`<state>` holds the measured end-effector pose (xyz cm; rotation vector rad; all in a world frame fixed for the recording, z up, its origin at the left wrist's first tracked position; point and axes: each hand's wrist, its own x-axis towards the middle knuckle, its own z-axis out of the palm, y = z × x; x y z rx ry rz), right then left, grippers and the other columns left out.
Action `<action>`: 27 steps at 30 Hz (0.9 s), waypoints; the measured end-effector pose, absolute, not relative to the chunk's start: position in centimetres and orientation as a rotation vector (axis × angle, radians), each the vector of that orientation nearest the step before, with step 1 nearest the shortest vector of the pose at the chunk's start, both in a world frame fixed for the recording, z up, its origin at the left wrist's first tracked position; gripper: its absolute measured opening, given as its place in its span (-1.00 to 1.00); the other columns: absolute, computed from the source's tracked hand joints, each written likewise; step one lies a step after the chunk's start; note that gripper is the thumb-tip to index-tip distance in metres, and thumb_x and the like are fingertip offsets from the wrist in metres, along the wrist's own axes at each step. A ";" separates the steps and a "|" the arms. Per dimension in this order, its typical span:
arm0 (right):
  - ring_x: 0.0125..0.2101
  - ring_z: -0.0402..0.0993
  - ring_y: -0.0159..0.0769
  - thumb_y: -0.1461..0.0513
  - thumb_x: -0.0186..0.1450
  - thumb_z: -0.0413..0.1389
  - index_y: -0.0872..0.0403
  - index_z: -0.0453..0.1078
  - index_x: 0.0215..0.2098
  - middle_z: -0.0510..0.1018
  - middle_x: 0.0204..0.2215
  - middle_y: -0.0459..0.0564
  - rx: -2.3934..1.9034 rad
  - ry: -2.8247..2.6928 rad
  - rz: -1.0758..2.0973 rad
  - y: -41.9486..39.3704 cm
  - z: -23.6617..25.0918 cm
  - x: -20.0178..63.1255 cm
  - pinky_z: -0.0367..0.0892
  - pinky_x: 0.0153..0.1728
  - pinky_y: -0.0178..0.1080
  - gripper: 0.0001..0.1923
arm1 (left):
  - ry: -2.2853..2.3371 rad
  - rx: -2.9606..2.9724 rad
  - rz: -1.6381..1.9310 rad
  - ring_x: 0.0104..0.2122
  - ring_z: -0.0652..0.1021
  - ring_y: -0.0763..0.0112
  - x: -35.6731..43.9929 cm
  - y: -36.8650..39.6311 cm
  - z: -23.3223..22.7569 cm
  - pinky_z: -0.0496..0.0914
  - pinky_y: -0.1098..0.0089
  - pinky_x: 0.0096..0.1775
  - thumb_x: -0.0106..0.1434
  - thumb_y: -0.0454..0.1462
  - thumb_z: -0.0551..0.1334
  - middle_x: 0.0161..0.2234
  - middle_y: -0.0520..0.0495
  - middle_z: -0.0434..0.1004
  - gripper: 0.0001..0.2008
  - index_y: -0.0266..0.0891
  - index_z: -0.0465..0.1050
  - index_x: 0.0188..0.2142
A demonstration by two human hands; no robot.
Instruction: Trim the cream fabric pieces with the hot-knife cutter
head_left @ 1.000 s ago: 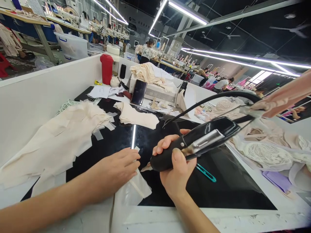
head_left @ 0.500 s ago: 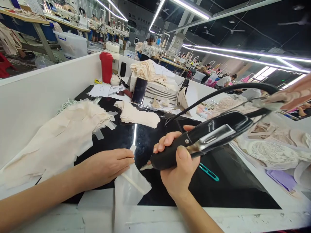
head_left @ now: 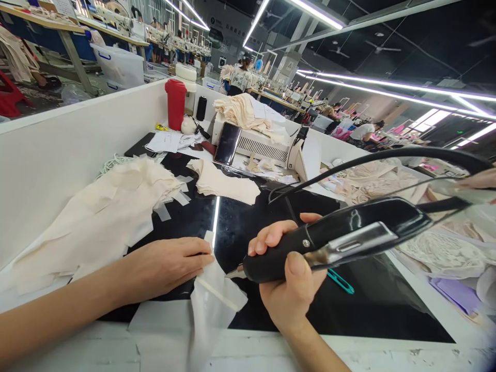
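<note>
My left hand (head_left: 172, 267) pinches the upper end of a pale, partly see-through fabric piece (head_left: 220, 294) with a cream strip across it. Its lower part hangs over the front edge of the black work mat (head_left: 349, 310). My right hand (head_left: 290, 274) is wrapped round the handle of a black corded hand tool (head_left: 349, 227) with a silver lever along its side. The tool's pointed metal tip (head_left: 236, 272) is close beside the fabric; contact is unclear. Behind my right hand lies a teal thread snipper (head_left: 341, 281), partly hidden.
Layered cream fabric pieces (head_left: 96, 217) lie at left, and a smaller cream stack (head_left: 225, 182) farther back. A phone (head_left: 227, 143) leans on a white box. A red cup (head_left: 176, 104) stands behind. Lace pieces (head_left: 437, 253) and purple cloth (head_left: 455, 295) are at right. The cord (head_left: 372, 155) arches overhead.
The view has shifted slightly. The tool's rear end has swung lower and to the right, while its tip stays near the fabric. My left hand keeps its pinch.
</note>
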<state>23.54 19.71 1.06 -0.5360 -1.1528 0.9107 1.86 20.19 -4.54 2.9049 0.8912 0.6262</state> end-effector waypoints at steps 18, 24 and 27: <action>-0.53 0.42 -0.39 0.14 0.28 0.24 -0.10 0.23 -0.01 0.44 -0.43 -0.23 -0.581 -1.098 0.894 21.7 1.6 21.6 0.45 -0.49 -0.24 -0.62 | 0.873 2.840 0.635 0.02 0.57 0.21 1.7 19.2 -4.6 0.46 0.24 0.15 0.46 -0.26 0.23 0.15 -0.14 0.46 -0.71 -0.07 0.47 0.15; -0.54 0.43 -0.39 0.20 0.30 0.21 -0.10 0.24 -0.04 0.46 -0.44 -0.24 -0.598 -1.092 0.914 21.7 1.4 21.2 0.43 -0.47 -0.25 -0.69 | 0.903 2.797 0.638 0.03 0.57 0.16 1.7 18.9 -4.9 0.52 0.23 0.09 0.47 -0.24 0.21 0.15 -0.16 0.44 -0.69 -0.04 0.45 0.17; -0.52 0.43 -0.40 0.19 0.30 0.21 -0.11 0.26 -0.04 0.45 -0.43 -0.23 -0.563 -1.091 0.921 21.9 1.6 21.1 0.43 -0.46 -0.26 -0.69 | 0.926 2.771 0.619 0.05 0.57 0.14 1.8 18.6 -4.8 0.53 0.19 0.07 0.50 -0.25 0.15 0.16 -0.15 0.42 -0.71 -0.03 0.45 0.17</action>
